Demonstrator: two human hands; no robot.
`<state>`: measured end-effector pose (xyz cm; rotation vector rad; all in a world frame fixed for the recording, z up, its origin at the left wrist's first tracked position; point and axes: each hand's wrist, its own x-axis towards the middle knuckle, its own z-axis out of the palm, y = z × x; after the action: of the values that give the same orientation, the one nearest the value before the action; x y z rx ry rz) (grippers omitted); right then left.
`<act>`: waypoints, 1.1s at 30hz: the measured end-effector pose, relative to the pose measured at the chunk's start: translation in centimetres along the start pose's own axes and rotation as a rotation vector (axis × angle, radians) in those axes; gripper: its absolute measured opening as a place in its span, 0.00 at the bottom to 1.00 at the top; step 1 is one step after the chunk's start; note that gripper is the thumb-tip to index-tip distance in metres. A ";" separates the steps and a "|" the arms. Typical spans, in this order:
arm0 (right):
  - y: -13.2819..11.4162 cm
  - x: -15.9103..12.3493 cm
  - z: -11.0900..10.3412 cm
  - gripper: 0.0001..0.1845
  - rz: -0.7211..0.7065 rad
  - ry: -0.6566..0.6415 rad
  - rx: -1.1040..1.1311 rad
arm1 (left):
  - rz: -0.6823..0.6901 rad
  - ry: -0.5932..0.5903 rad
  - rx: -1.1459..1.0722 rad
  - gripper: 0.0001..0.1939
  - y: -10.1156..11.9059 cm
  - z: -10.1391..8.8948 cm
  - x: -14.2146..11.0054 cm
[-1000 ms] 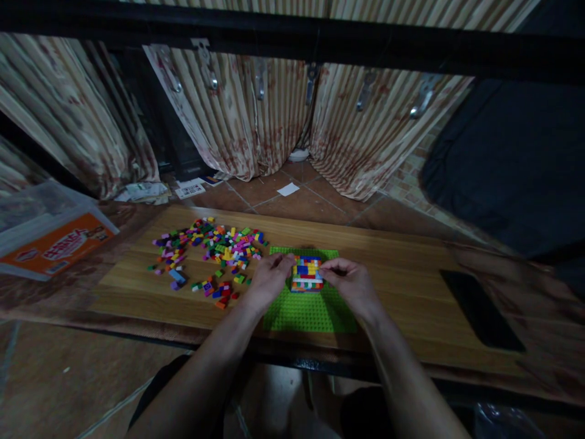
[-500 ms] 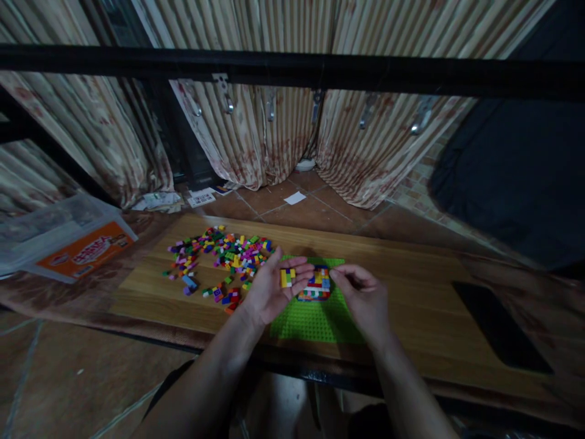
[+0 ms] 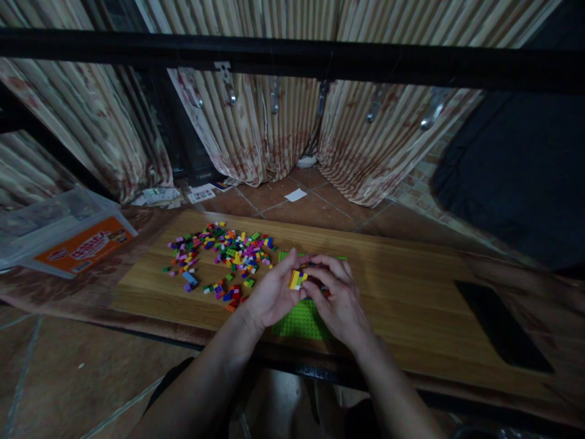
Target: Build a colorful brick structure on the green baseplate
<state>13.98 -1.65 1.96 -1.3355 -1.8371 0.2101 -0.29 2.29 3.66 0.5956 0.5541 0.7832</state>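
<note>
Palm up, my left hand [image 3: 273, 296] holds a small cluster of yellow, white, blue and green toy bricks [image 3: 297, 280] on its fingers. My right hand [image 3: 338, 299] reaches over from the right, fingers curled and thumb tip against the same bricks. Both hands are above the green studded baseplate [image 3: 304, 322]. The colourful brick build on that plate is almost wholly covered by my right hand. Exactly which brick the right fingertips pinch is hard to make out.
Loose toy bricks [image 3: 235, 256] are spread over the left of the wooden board [image 3: 402, 280]. A clear plastic box with an orange label [image 3: 86, 247] stands at far left. A flat black object [image 3: 503, 326] lies at right. A dark bar [image 3: 292, 58] crosses in front.
My right hand has moved left from the plate's build to the bricks in my left hand. The left fingers have curled up somewhat around the bricks.
</note>
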 end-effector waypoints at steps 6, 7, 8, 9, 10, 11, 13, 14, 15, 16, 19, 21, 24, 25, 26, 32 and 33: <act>0.1 0.0 -0.2 0.04 0.149 0.055 0.132 | 0.287 0.173 0.388 0.15 -0.4 -0.8 0.2; 0.2 0.0 -0.2 0.04 0.183 0.051 0.166 | 0.320 0.167 0.480 0.13 -0.4 -1.0 0.3; 0.2 -0.1 -0.1 0.04 0.216 0.050 0.208 | 0.347 0.155 0.552 0.12 -0.5 -1.2 0.4; 0.2 -0.1 0.0 0.04 0.246 0.053 0.256 | 0.367 0.141 0.600 0.11 -0.5 -1.4 0.4; 0.2 -0.1 0.0 0.04 0.272 0.063 0.306 | 0.386 0.131 0.630 0.10 -0.6 -1.5 0.5; 0.2 -0.1 0.1 0.05 0.294 0.079 0.353 | 0.405 0.127 0.649 0.10 -0.6 -1.5 0.5; 0.2 -0.1 0.3 0.06 0.329 0.113 0.429 | 0.417 0.121 0.676 0.11 -0.7 -1.5 0.6; 0.2 -0.1 0.3 0.06 0.344 0.127 0.461 | 0.411 0.113 0.682 0.11 -0.7 -1.4 0.5; 0.2 -0.1 0.4 0.07 0.360 0.141 0.489 | 0.403 0.104 0.682 0.11 -0.7 -1.3 0.5; 0.3 0.0 0.4 0.07 0.375 0.155 0.513 | 0.393 0.091 0.680 0.11 -0.7 -1.2 0.5; 0.5 0.0 0.4 0.08 0.414 0.176 0.557 | 0.370 0.065 0.659 0.11 -0.8 -1.1 0.5; 0.6 0.0 0.4 0.10 0.427 0.172 0.558 | 0.361 0.077 0.635 0.11 -0.9 -1.2 0.7; 0.7 0.0 0.5 0.11 0.434 0.152 0.537 | 0.349 0.106 0.606 0.11 -1.1 -1.4 0.8; 0.7 0.0 0.5 0.11 0.429 0.145 0.523 | 0.345 0.110 0.604 0.11 -1.1 -1.4 0.9; 0.8 0.0 0.5 0.11 0.419 0.141 0.503 | 0.340 0.111 0.607 0.11 -1.0 -1.4 0.8; 0.6 -0.1 0.4 0.08 0.317 0.095 0.384 | 0.351 0.095 0.623 0.10 -0.7 -0.7 0.4; 0.5 -0.1 0.3 0.08 0.310 0.093 0.382 | 0.358 0.086 0.625 0.10 -0.7 -0.7 0.4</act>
<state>14.12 -1.39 1.44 -1.3221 -1.4178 0.6195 -0.18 2.37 2.63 1.2666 0.7915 0.9776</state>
